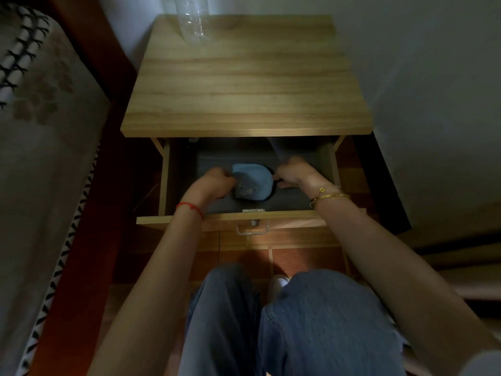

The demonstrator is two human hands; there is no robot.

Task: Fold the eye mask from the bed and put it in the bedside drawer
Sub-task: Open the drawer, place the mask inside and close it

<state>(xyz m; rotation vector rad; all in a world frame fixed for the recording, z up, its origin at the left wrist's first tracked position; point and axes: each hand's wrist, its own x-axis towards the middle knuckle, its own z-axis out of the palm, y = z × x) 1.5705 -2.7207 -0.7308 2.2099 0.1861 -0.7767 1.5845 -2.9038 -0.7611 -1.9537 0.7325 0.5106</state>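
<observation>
The folded blue eye mask lies inside the pulled-out bedside drawer, on its dark floor. My left hand grips the mask's left edge, its fingers curled around the fabric. My right hand is closed at the mask's right edge, and seems to pinch the dark strap there. Both wrists reach over the drawer's front panel. The fingertips are hidden by the hands and the dim light.
The wooden bedside table carries a clear plastic bottle at its back. The bed with a patterned cover runs along the left. A metal handle hangs on the drawer front. My knees in jeans are below.
</observation>
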